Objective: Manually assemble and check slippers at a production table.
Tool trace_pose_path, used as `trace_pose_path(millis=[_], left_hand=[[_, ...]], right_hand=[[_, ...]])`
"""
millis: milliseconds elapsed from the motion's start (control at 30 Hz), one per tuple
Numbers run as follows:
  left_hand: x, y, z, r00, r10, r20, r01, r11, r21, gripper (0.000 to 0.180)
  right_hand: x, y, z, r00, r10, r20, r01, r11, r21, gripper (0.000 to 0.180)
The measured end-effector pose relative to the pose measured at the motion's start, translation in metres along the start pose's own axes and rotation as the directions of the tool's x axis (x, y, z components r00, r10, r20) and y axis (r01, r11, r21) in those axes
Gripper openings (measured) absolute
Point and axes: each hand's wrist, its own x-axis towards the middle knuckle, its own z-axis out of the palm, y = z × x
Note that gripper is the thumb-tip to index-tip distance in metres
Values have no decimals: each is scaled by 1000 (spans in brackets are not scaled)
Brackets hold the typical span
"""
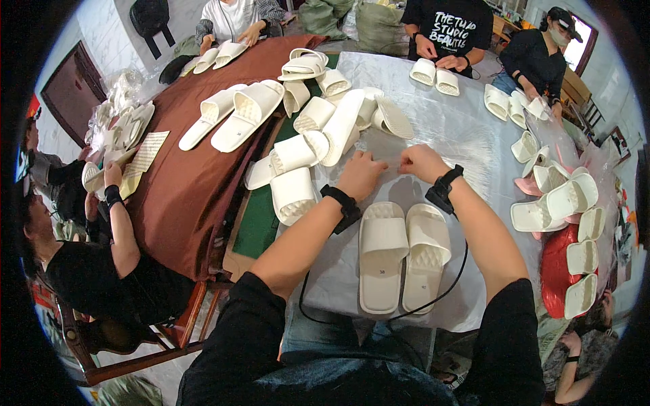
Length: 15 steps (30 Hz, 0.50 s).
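My left hand (361,174) and my right hand (423,164) are close together above the grey-covered table, fingers curled inward. Both hands look pinched, and whatever lies between the fingertips is too small to make out. Beside my right hand a bundle of thin, clear-white strands (470,159) fans out on the cover. Below my hands a pair of cream slippers, the left slipper (383,260) and the right slipper (425,257), stands side by side with toe ends away from me. Left of my left hand lies a loose slipper (293,196), part of a jumbled heap.
A brown-covered table (183,203) adjoins on the left, bearing another slipper pair (247,115). Along the right edge run several slippers (555,203), plastic wrap and a red bag (559,271). A black cable (433,298) loops near me. Several people work around both tables.
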Motion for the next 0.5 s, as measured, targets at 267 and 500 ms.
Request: trace_pose_path(millis=[267,500], left_hand=[[1,-4,3,994,-61,-90,53,995,-89,33],[3,11,-6,979,-10,-203,6,1000,-20,28]], right_hand=[[-34,0,22,981,-187,-59,178,975,-133,14],[-50,-3,-17,992,55,-110,-32,980,197,8]])
